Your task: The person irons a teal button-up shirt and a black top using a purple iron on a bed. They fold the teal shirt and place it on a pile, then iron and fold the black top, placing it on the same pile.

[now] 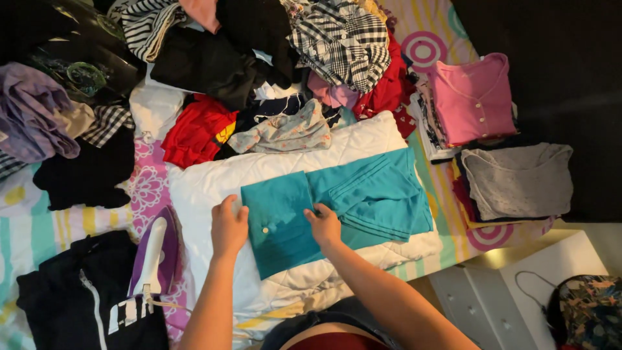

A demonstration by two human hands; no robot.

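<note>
A teal garment (363, 194) lies partly folded on a white quilted pad (214, 181). My left hand (228, 227) presses on the left edge of the folded part, fingers curled over the cloth. My right hand (324, 225) pinches the fold's right edge near the middle of the garment. A small white button shows on the folded flap between my hands.
A purple and white iron (154, 254) rests left of the pad. A heap of unfolded clothes (259, 58) fills the far side. Folded stacks, pink (473, 97) and grey (518, 180), sit at the right. A black jacket (78, 298) lies near left.
</note>
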